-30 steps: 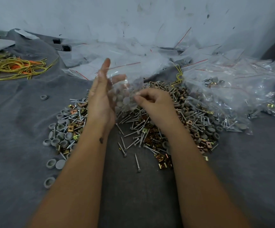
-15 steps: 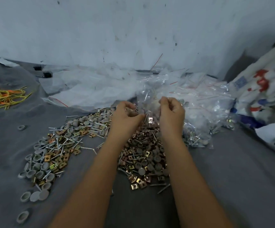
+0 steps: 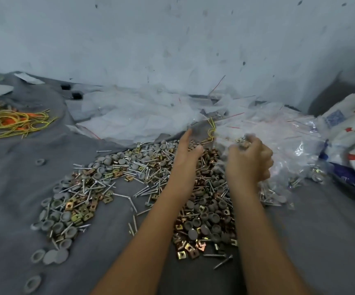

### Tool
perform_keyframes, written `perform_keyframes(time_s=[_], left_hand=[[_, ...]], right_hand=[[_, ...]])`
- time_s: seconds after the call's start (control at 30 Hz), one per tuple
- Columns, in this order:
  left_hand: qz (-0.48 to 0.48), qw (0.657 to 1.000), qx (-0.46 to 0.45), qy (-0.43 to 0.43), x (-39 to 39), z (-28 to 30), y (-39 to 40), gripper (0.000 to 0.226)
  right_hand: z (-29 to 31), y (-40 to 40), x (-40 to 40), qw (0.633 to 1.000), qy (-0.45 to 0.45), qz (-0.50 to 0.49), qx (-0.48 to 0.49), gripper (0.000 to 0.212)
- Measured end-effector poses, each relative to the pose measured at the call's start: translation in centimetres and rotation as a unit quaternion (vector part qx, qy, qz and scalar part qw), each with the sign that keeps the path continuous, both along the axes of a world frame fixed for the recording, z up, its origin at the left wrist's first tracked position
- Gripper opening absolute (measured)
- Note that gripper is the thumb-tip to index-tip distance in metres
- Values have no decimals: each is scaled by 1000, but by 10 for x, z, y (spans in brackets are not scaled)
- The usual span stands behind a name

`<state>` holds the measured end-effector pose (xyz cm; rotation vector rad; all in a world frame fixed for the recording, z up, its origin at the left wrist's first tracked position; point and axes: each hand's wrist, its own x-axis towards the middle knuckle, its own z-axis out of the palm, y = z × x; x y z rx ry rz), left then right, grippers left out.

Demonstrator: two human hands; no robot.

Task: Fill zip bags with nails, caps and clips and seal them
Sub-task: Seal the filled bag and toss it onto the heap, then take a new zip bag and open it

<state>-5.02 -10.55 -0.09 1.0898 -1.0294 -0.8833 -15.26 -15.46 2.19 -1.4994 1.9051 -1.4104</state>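
Clear plastic zip bag (image 3: 239, 143) now leaves my spread left hand (image 3: 188, 152); right hand (image 3: 249, 160) pinches it, carrying it toward the filled heap at right.

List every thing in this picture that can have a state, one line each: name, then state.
left hand: open, fingers straight, above the hardware pile
right hand: fingers curled round a filled zip bag, blurred
filled zip bag: gripped in the right hand; seal cannot be told
hardware pile: nails, grey caps and brass clips loose and mixed on the grey cloth
filled bags: heaped at right
empty zip bags: lying flat, unfilled
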Motion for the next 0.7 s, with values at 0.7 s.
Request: perform_keyframes(time_s=[0.7], left_hand=[[447,878,-110,132,97,-35,21,51]], right_hand=[[-32,-57,207,802,469,329,169,41]])
